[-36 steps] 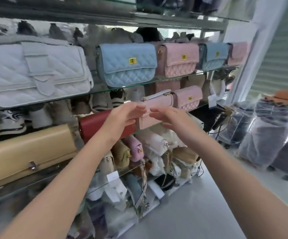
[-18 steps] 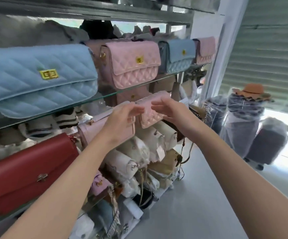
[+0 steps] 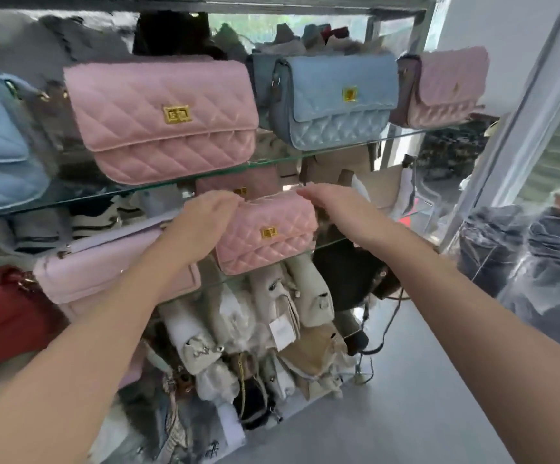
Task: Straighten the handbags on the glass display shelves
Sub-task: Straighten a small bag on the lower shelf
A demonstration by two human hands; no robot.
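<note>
While both my hands reach to the middle glass shelf [image 3: 335, 244], my left hand [image 3: 201, 226] curls its fingers over the top left corner of the small pink quilted bag [image 3: 268, 234]. My right hand [image 3: 334, 204] lies at two o'clock of it, fingers loosely open and flat, touching its top right edge.
</note>
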